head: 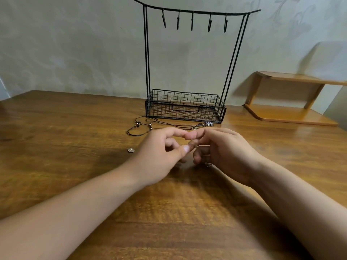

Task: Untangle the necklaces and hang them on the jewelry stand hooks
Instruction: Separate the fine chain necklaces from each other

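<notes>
Both hands meet over the middle of the wooden table (56,128), fingertips nearly touching. The left hand (159,152) has thumb and forefinger curled toward each other as if pinching something thin. The right hand (223,151) has its fingers curled inward, and pale strands of a thin chain (201,146) show between them. The chain is too fine and blurred to say how firmly either hand has it. Working this close, fingertips to fingertips, suits picking a knot apart.

At twelve o'clock from the hands stands the black wire jewelry stand (185,107), its basket base on the table and five hooks (191,21) bare along the top bar — nothing is hung yet. Just in front of the basket, between it and the hands, lie the dark cord necklaces (142,126) with small beads, looped loosely and trailing right to a small pendant (208,124). At nine o'clock from the left hand a small charm (130,150) lies apart. A wooden shelf (293,98) sits at two o'clock.
</notes>
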